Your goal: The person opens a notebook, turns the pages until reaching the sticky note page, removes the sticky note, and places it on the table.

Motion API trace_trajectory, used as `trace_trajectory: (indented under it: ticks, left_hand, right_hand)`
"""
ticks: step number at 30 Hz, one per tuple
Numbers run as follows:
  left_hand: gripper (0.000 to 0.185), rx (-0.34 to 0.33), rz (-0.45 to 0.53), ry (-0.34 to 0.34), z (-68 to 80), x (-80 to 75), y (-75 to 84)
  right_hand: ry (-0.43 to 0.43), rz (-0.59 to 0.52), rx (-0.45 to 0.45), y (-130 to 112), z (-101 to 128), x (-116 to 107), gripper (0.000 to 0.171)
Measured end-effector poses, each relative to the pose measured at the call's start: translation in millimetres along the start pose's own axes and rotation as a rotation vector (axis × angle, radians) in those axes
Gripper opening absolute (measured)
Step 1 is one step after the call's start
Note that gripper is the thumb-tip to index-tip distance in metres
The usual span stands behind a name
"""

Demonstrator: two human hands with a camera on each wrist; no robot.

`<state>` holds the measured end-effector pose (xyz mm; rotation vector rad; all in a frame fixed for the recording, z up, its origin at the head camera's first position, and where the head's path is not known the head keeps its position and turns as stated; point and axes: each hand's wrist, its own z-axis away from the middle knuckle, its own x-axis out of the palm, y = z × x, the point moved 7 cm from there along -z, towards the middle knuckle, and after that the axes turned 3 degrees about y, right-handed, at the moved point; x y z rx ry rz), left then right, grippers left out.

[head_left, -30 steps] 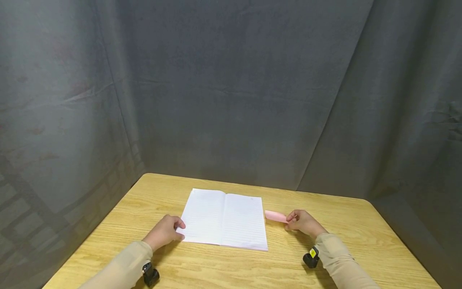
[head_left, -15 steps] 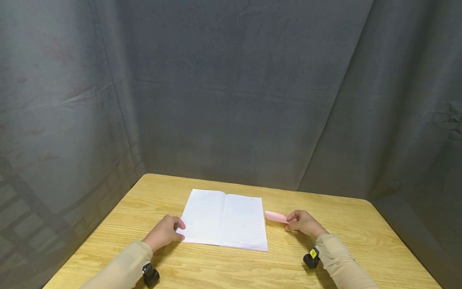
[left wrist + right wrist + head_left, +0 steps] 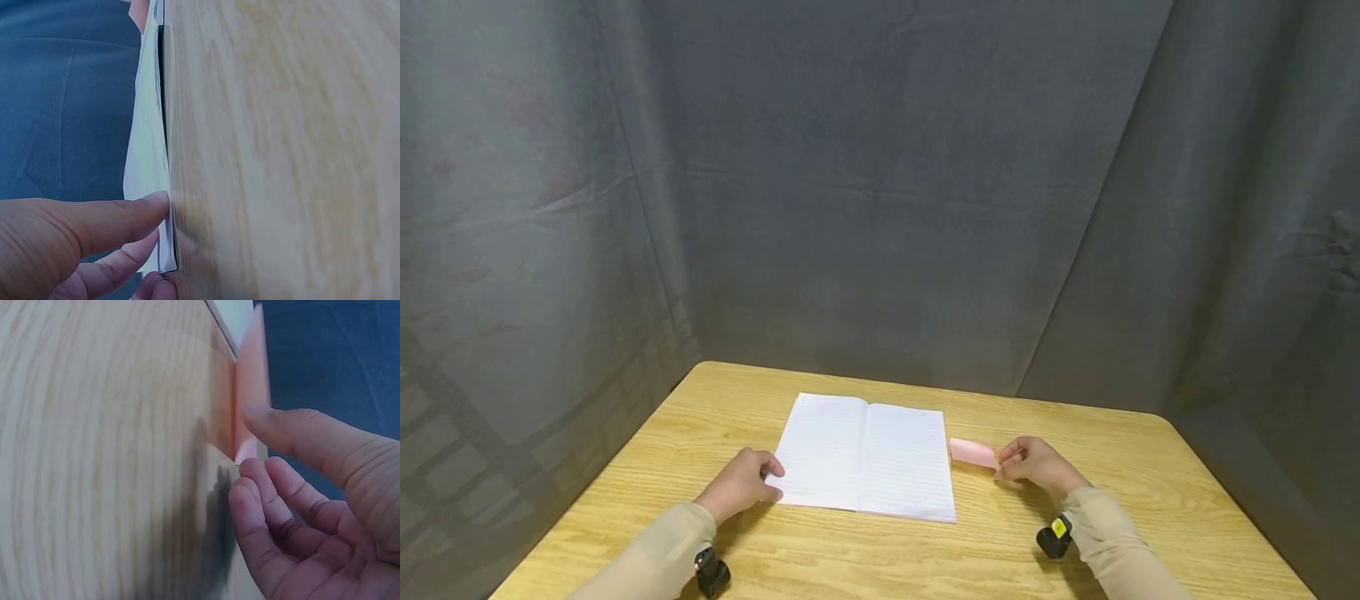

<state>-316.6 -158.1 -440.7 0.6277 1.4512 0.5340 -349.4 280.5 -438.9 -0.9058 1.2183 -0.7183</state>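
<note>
An open lined notebook [image 3: 902,462] lies flat on the wooden table, its white pages facing up. At its near-left corner my left hand [image 3: 743,483] holds the edge; in the left wrist view the thumb [image 3: 140,212] presses the near side of the pages while the other fingers curl at the corner. Just right of the notebook is a slightly curved pink sticky note [image 3: 973,452]. My right hand [image 3: 1033,463] pinches its right end. Up close, the right wrist view has the thumb against the pink paper [image 3: 250,381], with the other fingers curled below.
The wooden table [image 3: 865,554] extends around the notebook on all sides. Dark grey curtains [image 3: 865,208] hang behind it and along both sides. Small black cameras are strapped at the left wrist [image 3: 711,573] and the right wrist [image 3: 1054,539].
My right hand has shifted slightly to the right, its wrist turning a little, and more of the pink note's face shows. The left hand and notebook stay almost still.
</note>
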Motion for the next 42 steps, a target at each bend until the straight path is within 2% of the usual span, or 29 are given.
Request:
trace_trajectory:
  ticks: [8,27,42]
  left_hand:
    - [0.023,0.004,-0.001,0.004,-0.3,-0.2,1.2]
    - [0.024,0.003,-0.005,0.006,-2.3,0.6,2.3]
    - [0.024,-0.008,-0.005,0.005,-2.5,1.4,1.7]
  right_hand:
    - [0.038,0.131,-0.011,-9.1,5.6,-11.2,0.038]
    - [0.067,0.129,0.000,-12.5,4.9,-20.2,0.037]
    - [0.055,0.112,-0.016,-10.6,4.3,-20.2,0.038]
